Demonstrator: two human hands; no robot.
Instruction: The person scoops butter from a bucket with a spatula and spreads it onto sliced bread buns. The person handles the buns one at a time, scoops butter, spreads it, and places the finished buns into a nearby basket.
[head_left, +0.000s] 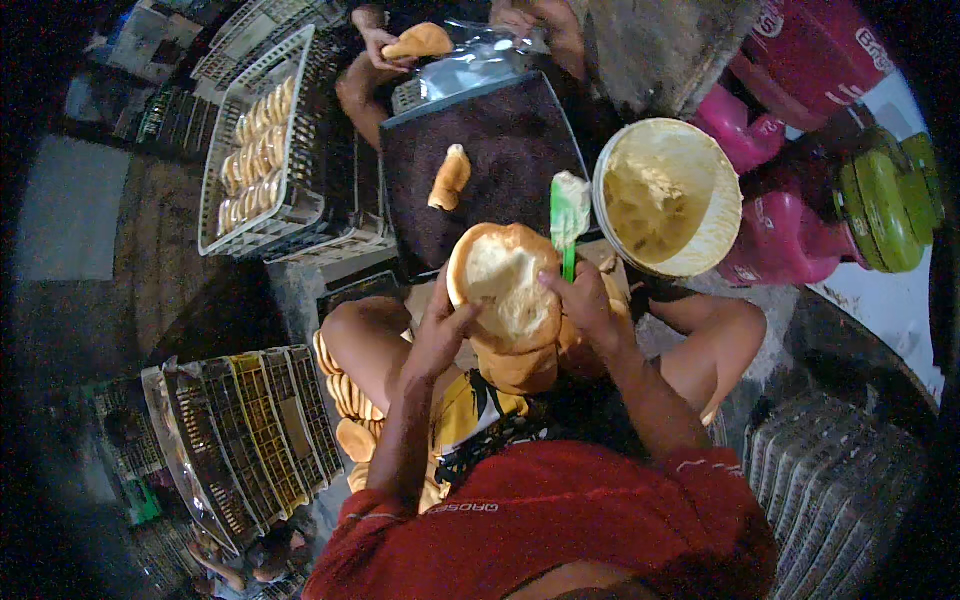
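Observation:
Between my hands is a round flat bread (506, 289), its pale inner face turned up. My left hand (441, 330) grips its left edge, thumb over the rim. With my right hand (589, 300) I hold its right edge and also a green plastic spatula (568, 217), upright, its blade loaded with pale cream. More bread (517, 369) lies below it by my lap. Just beyond the spatula stands a white bucket (736, 206) with yellowish cream (660, 187) coating its inside. A browned bread piece (450, 178) rests on the dark tray (502, 127) ahead of me.
Across the tray, another person's hand (381, 49) holds a bread by clear plastic bags (480, 64). To the left, a white crate (300, 82) holds wrapped breads. Several breads (349, 397) are stacked beside my left leg. Pink containers (787, 240) stand right; stacked trays (817, 472) lie lower right.

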